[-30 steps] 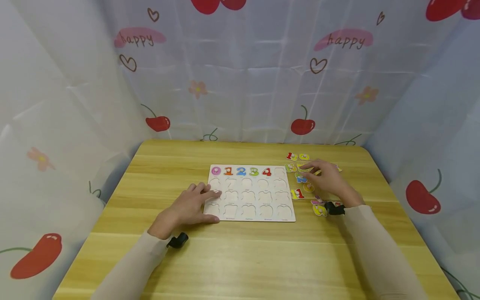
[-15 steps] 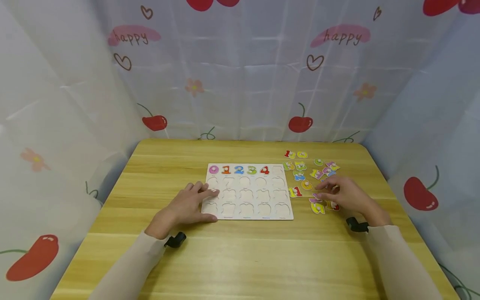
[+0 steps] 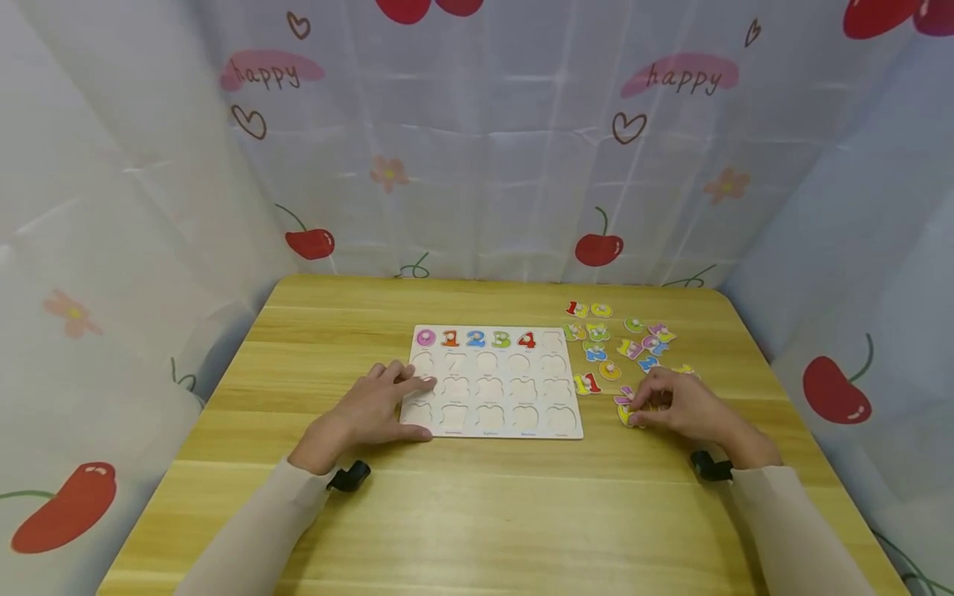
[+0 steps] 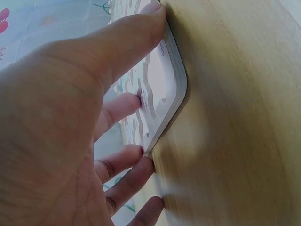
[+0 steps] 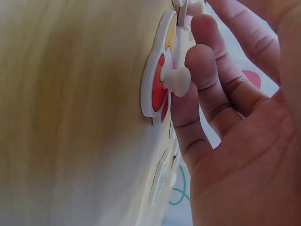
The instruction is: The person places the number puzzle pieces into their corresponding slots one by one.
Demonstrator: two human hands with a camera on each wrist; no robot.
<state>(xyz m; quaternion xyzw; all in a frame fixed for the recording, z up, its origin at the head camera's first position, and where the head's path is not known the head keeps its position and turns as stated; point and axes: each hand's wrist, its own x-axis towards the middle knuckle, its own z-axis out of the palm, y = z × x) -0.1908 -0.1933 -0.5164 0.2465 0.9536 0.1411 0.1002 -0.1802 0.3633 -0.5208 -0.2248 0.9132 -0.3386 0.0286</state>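
A white number puzzle board (image 3: 492, 433) lies flat on the table, with pieces 0 to 4 in its top row. My left hand (image 3: 373, 406) rests on its left side; in the left wrist view the thumb (image 4: 136, 35) lies over the board's edge (image 4: 176, 70) and the other fingers are spread. My right hand (image 3: 689, 406) is over the loose pieces, thumb and forefinger pinching a yellow number piece (image 3: 624, 416) that looks like a 5. In the right wrist view, a red and orange piece (image 5: 160, 84) with a white knob lies beside the other fingers.
Several loose number pieces lie right of the board, among them a red and yellow 11 (image 3: 587, 384), a blue piece (image 3: 595, 352) and an orange piece (image 3: 609, 370). A printed curtain (image 3: 477, 165) surrounds the wooden table (image 3: 477, 513) at the back and sides.
My right hand has moved from the upper loose pieces toward the front, down to the yellow piece, and its fingers have closed there. My left hand stays on the board.
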